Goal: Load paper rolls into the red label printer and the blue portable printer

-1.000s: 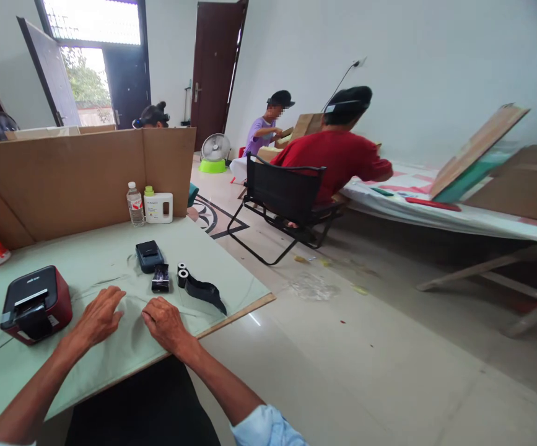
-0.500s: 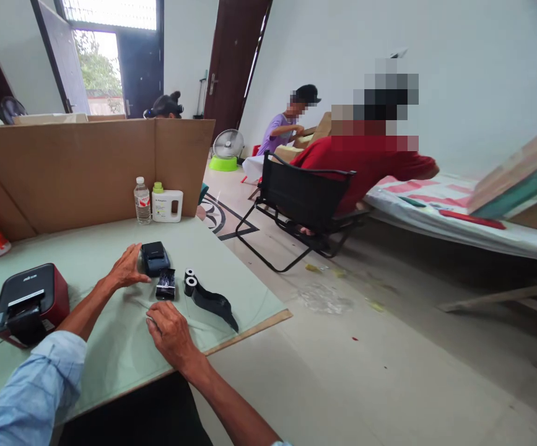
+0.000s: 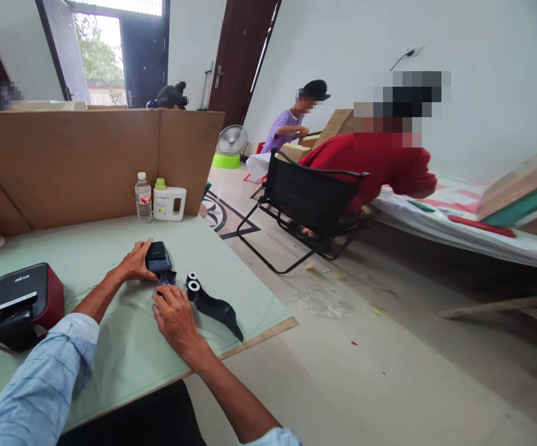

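Black box lies end-on toward the right hand, whose hold on a dark strip I cannot tell; the nearer left hand rests spread at the box's left side.

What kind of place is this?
Perhaps a workroom: a dark device and a boxy machine sit on the table, a cardboard screen stands behind, and a person in red sits at another table.

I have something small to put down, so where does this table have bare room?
Between the machine and the cardboard, left of the left hand, is a bare patch. Another lies between the jug and the black strip, right of the small device. It is crowded around that device: left hand beside it, dark pack and right hand in front.
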`<state>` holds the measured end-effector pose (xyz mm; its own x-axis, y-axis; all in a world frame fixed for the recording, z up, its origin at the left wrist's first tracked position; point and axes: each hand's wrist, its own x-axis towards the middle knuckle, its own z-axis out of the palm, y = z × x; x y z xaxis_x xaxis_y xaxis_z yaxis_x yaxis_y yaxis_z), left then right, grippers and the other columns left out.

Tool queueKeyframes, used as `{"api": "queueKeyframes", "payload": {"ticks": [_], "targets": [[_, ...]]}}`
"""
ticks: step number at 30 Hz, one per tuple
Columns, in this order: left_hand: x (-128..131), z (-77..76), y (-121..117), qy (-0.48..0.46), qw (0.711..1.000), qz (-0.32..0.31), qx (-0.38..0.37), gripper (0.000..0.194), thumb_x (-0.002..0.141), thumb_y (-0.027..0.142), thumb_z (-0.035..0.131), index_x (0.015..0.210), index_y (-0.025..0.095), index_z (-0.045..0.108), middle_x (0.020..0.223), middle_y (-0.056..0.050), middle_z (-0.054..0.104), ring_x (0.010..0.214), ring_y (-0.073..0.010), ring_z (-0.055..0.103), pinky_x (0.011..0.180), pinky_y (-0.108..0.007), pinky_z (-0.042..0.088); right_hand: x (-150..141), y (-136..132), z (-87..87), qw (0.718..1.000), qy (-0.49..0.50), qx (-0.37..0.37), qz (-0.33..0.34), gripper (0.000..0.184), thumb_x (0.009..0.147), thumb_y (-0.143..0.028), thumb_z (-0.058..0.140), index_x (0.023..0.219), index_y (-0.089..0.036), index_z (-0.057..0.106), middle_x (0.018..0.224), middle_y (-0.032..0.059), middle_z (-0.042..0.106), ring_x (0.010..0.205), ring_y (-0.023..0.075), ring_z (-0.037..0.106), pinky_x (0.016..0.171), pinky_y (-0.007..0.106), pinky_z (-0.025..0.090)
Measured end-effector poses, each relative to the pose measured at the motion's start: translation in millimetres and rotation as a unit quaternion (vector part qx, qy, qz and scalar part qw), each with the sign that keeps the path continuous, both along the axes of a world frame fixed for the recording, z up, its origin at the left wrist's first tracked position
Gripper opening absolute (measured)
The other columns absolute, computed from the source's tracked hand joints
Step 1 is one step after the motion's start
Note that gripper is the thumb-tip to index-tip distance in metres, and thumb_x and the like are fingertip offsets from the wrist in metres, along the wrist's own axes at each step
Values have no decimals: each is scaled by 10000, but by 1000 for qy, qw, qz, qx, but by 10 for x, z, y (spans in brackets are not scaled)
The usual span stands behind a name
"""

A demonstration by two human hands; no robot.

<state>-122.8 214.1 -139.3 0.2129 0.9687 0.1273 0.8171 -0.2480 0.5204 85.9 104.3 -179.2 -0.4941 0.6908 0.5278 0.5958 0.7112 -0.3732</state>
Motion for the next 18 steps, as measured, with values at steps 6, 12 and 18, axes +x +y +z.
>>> {"api": "queueKeyframes", "payload": {"ticks": [6,12,18], "targets": [[20,105,-49,2,1000,10,8,1297,504,385,918,1606,123,287,1454,-172,410,1361,-399,487,1200,-502,400,0,13,-52,1000,-4,-4,-6,205,927,-121,681,1103,-222,704,1295,106,677,1179,295,577,977,469,459],[-79,311,-207,1,998,32,56,1262,495,424,928,1576,164,330,1444,-154,428,1365,-392,475,1197,-517,405,-2,30,-73,1000,5,-8,-2,261,904,-98,695,1137,-217,700,1319,112,666,1189,298,578,994,476,457],[-229,428,-795,3,993,51,111,1228,534,414,911,1583,202,308,1495,-148,405,1386,-377,470,1199,-520,411,7,16,-77,1000,16,3,-2,251,903,-99,683,1133,-197,704,1272,122,678,1177,303,583,994,473,471]]}}
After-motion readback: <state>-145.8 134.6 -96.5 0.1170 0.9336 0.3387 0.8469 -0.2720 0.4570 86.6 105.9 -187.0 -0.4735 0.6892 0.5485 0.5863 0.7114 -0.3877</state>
